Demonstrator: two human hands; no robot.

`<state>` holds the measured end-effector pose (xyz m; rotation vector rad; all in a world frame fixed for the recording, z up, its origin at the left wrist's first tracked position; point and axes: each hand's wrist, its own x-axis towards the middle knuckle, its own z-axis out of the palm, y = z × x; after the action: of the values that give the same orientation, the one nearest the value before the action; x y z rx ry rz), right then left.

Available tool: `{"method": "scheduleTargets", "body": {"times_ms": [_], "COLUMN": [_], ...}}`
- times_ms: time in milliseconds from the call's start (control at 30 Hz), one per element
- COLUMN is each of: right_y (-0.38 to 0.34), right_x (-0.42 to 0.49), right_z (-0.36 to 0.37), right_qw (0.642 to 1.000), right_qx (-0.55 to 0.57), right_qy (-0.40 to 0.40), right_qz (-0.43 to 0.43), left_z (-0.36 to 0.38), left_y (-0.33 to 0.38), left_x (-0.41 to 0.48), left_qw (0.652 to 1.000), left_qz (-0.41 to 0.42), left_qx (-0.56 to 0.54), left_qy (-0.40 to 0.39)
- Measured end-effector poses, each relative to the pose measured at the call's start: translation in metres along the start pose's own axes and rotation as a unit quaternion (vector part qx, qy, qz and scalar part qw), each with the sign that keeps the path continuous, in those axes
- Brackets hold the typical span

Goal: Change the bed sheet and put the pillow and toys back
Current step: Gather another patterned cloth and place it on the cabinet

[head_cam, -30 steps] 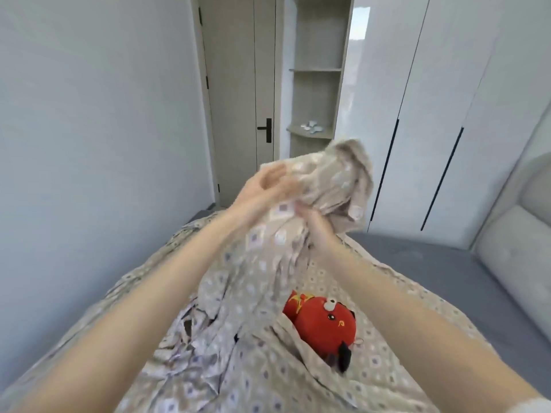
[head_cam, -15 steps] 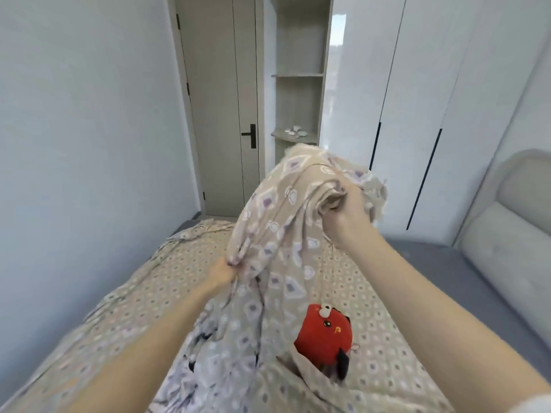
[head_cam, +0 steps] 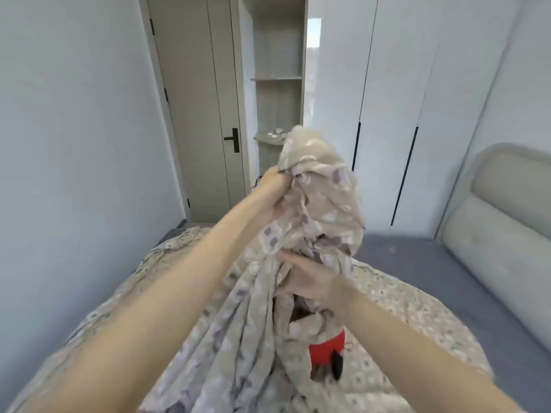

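A beige patterned bed sheet [head_cam: 325,204] is bunched up and raised in front of me, its lower part trailing down onto the bed. My left hand [head_cam: 275,192] grips the gathered top of the bundle, up high. Lower down, my right hand [head_cam: 307,281] grips the bunched cloth at its middle. A red plush toy [head_cam: 326,350] lies on the bed under the hanging sheet, mostly covered by it. The bare grey mattress [head_cam: 417,257] shows on the right side of the bed.
A padded light headboard [head_cam: 501,222] stands at the right. White wardrobe doors [head_cam: 387,114] and an open corner shelf [head_cam: 277,84] face me, with a closed door [head_cam: 202,114] to their left. A plain wall [head_cam: 74,144] runs close along the bed's left side.
My left hand has risen from low on the sheet to grip its top. My right hand has dropped from the top to the middle. The sheet now covers most of the red toy.
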<state>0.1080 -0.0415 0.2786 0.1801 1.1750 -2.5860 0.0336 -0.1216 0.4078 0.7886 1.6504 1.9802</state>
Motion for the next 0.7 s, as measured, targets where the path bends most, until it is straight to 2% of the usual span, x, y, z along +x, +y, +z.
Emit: {"method": "scheduleTargets", "body": {"times_ms": [33, 133, 200, 300, 367, 467, 533, 633, 700], "right_y": [-0.006, -0.022, -0.024, -0.039, -0.056, -0.088, -0.111, -0.137, -0.144], "right_x": [-0.003, -0.002, -0.001, -0.011, -0.020, -0.037, -0.053, -0.088, -0.105], "right_z": [0.006, 0.014, 0.013, 0.021, 0.024, 0.042, 0.054, 0.067, 0.074], "right_qw": [0.996, 0.981, 0.981, 0.969, 0.959, 0.942, 0.928, 0.913, 0.912], "right_qx": [0.082, 0.195, 0.136, 0.136, 0.138, 0.120, 0.097, 0.066, 0.085], "right_qy": [-0.027, -0.003, 0.051, 0.132, 0.129, 0.123, 0.120, 0.094, 0.066], "right_qz": [0.031, -0.021, -0.132, -0.157, -0.212, -0.288, -0.338, -0.392, -0.395], "left_z": [0.011, 0.023, 0.014, -0.006, -0.021, -0.038, -0.042, -0.037, -0.032], "left_y": [0.001, 0.005, 0.005, 0.004, -0.004, -0.021, -0.032, -0.052, -0.076], "left_x": [-0.002, -0.004, -0.003, -0.009, -0.018, -0.032, -0.036, -0.042, -0.043], "left_qw": [1.000, 0.993, 0.991, 0.969, 0.946, 0.948, 0.945, 0.893, 0.882], "left_qz": [-0.001, -0.003, 0.017, 0.084, 0.084, 0.018, 0.009, -0.027, -0.046], "left_qx": [-0.014, -0.070, -0.033, 0.211, 0.307, 0.305, 0.306, 0.428, 0.449], "left_qy": [-0.024, -0.096, -0.129, -0.094, -0.060, -0.089, -0.116, -0.133, -0.133]}}
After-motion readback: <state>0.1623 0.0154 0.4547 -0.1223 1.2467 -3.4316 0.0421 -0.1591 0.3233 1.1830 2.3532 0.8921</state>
